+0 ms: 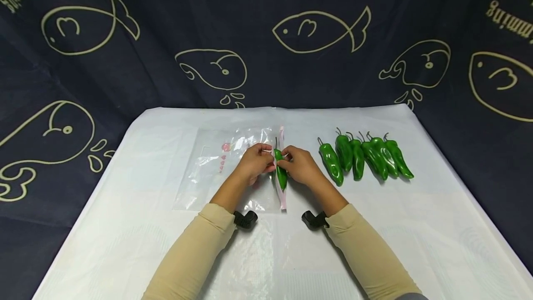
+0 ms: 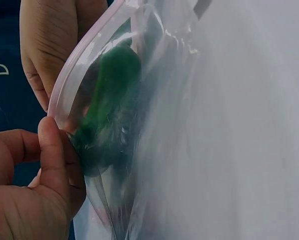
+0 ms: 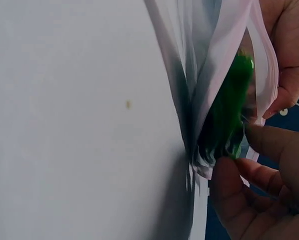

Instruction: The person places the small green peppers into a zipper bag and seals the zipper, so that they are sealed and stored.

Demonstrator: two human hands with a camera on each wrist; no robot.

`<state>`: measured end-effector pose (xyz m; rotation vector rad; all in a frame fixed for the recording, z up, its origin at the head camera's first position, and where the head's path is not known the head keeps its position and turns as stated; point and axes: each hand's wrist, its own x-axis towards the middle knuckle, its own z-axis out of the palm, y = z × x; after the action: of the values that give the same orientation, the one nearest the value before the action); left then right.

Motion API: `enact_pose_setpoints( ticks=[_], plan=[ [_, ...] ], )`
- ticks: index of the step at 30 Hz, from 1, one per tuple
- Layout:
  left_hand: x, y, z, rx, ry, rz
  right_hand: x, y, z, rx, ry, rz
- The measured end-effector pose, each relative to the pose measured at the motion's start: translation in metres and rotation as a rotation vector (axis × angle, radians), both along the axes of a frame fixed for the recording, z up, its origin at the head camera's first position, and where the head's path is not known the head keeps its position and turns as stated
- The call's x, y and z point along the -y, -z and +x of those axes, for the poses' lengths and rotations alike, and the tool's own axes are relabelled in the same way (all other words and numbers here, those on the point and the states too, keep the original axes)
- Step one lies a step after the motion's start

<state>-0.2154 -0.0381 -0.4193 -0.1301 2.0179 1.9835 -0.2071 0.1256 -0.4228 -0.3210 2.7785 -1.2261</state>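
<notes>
A clear zip bag (image 1: 200, 175) with a pink-edged mouth lies flat on the table, its mouth toward the right. My left hand (image 1: 255, 163) pinches the bag's pink rim (image 2: 72, 65) between thumb and fingers. At the parted mouth, my right hand (image 1: 300, 165) holds a glossy green pepper (image 1: 281, 175) by thumb and fingertips. In the left wrist view the pepper (image 2: 112, 85) shows through the clear plastic. The right wrist view has the pepper (image 3: 229, 105) between the two pink strips, with my right thumb and finger at its lower end.
Several more green peppers (image 1: 331, 163) lie in a loose row on the right of the white table (image 1: 350, 240). Small pink prints (image 1: 226, 147) mark the bag. A dark cloth (image 1: 250, 17) with fish drawings hangs behind the table.
</notes>
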Motion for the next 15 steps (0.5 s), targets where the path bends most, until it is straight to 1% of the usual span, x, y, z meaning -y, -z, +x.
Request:
enact_pose_setpoints(
  ticks=[5,11,15],
  plan=[
    [-0.0002,-0.0005,0.0000,0.001,0.011,-0.002,-0.0004,0.0041,-0.0027,0.061,-0.002,-0.094],
    [0.0000,-0.0015,-0.0003,0.002,0.013,0.004,0.0005,0.0049,-0.0031,0.140,-0.001,-0.201],
    [0.0011,-0.0045,0.0014,0.003,0.022,0.004,0.0018,0.0041,-0.0018,0.197,-0.010,-0.276]
  ],
)
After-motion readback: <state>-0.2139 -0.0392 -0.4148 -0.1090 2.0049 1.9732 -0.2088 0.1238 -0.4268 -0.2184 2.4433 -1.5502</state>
